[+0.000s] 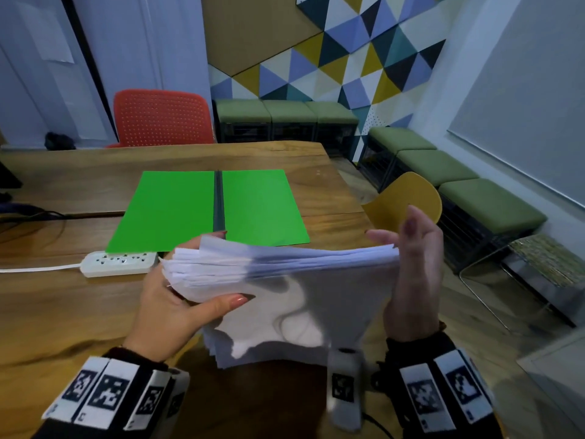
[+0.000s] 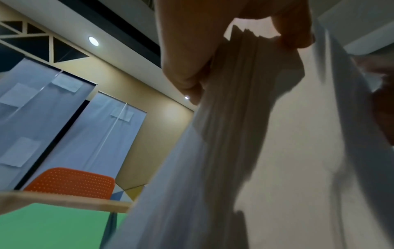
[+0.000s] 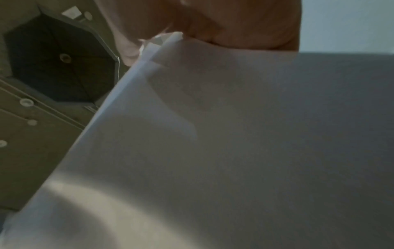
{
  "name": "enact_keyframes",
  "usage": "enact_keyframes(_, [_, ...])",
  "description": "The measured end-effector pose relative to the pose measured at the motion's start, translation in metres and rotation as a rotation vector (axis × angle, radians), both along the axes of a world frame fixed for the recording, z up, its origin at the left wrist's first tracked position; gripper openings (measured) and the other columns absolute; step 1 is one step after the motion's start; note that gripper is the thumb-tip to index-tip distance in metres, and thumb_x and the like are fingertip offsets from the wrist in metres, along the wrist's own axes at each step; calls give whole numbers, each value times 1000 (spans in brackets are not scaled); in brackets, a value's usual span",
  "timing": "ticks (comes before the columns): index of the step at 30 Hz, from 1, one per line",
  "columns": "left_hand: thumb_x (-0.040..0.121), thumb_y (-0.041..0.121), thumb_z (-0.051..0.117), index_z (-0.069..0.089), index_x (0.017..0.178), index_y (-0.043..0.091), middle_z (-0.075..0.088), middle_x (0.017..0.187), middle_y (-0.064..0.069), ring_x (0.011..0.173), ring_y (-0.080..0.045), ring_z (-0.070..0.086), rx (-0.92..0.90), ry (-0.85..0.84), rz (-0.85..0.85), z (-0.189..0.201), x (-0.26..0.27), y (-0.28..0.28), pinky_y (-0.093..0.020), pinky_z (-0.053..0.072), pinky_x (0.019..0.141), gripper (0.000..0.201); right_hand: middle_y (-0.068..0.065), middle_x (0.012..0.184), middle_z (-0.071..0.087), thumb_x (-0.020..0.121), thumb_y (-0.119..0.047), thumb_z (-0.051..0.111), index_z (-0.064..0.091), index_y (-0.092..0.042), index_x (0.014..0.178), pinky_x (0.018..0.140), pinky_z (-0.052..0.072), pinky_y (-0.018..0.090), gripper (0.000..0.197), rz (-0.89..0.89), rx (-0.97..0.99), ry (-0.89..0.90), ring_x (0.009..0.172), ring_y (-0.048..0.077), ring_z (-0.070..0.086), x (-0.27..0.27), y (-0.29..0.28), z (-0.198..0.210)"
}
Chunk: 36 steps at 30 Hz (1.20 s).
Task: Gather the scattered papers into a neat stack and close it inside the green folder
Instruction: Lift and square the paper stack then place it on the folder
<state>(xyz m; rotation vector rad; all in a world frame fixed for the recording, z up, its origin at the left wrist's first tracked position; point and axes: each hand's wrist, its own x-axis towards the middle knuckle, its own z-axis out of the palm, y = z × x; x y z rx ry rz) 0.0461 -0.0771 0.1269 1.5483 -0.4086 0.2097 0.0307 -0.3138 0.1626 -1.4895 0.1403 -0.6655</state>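
I hold a thick stack of white papers [image 1: 300, 299] on edge above the near part of the wooden table [image 1: 63, 315]. My left hand [image 1: 186, 299] grips its ragged left edge, thumb in front and fingers behind. My right hand [image 1: 411, 270] clasps the right edge between thumb and fingers. Up close the stack [image 2: 277, 151] hangs from the left fingers [image 2: 187, 59], and the sheets [image 3: 234, 134] fill the right wrist view below the right hand [image 3: 234, 25]. The green folder [image 1: 177, 210] lies open and flat beyond the stack, with nothing on it; its cover [image 2: 53, 227] also shows from the left wrist.
A white power strip [image 1: 117, 263] with its cord lies left of the stack, by the folder's near left corner. Dark cables [image 1: 31, 217] lie at the table's left. A red chair [image 1: 161, 118] stands behind the table, a yellow chair [image 1: 408, 198] at its right. Green stools line the walls.
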Motion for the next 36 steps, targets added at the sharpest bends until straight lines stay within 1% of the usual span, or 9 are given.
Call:
enact_keyframes(5, [38,48,81,53,112,29,69,95,32,88,9,65,41,-39,51,-2,1,-10,-5,50,71,81,28,101,64,74,-17,58,51,-15,110,70,50,10,37,-50,167,-71,76,-11,64,9,-1,5])
enact_keyframes(10, [44,67,74,66,91,15,74,82,22,78,1,70,-66,50,104,-9,2,-9,-9,52,64,70,19,93,64,72,-23,53,50,-24,108,72,46,18,37,-66,72,-105,83,12,60,6,4,-4])
enact_keyframes(13, [72,21,73,67,83,12,73,73,23,69,4,68,-4,33,109,-10,4,-13,-8,51,61,15,14,95,65,70,-26,53,53,-24,103,71,45,20,32,-36,166,-76,90,20,58,12,-5,-11])
enact_keyframes(16, [76,-2,61,65,82,12,73,70,24,67,6,67,-16,20,133,-11,5,-12,-7,50,62,16,3,112,61,62,-63,66,40,-20,129,82,50,28,84,197,160,-88,104,19,59,10,-17,-20])
enact_keyframes(18, [78,-6,59,64,78,13,71,64,24,63,8,65,-36,6,165,-9,7,-10,-6,49,60,20,-5,109,67,41,-61,80,25,-19,139,79,54,25,121,365,64,-10,102,11,64,10,-18,-30])
enact_keyframes(23, [74,25,66,65,75,20,70,64,26,61,10,64,-27,-82,191,2,3,-13,-5,48,58,5,-13,70,72,69,1,74,62,-17,81,58,52,19,24,198,-80,1,67,2,63,20,-13,-56])
enact_keyframes(29, [41,57,79,68,88,42,71,88,29,84,9,66,-20,22,75,-3,5,-5,-9,53,68,51,-8,93,69,76,-27,63,54,-21,106,69,54,22,31,271,-167,-8,85,3,63,15,-4,-73])
enact_keyframes(32, [50,45,84,65,84,39,66,79,40,79,19,61,9,109,127,-25,8,-10,1,46,66,39,-8,84,66,79,-29,56,55,-21,99,64,49,27,22,288,-220,94,78,1,60,14,5,-93])
enact_keyframes(36, [73,4,70,60,93,27,70,80,21,85,7,64,-33,104,228,-29,15,-8,-1,47,66,32,-15,81,68,80,-25,55,58,-19,92,61,48,21,14,273,-188,47,73,0,60,12,8,-87])
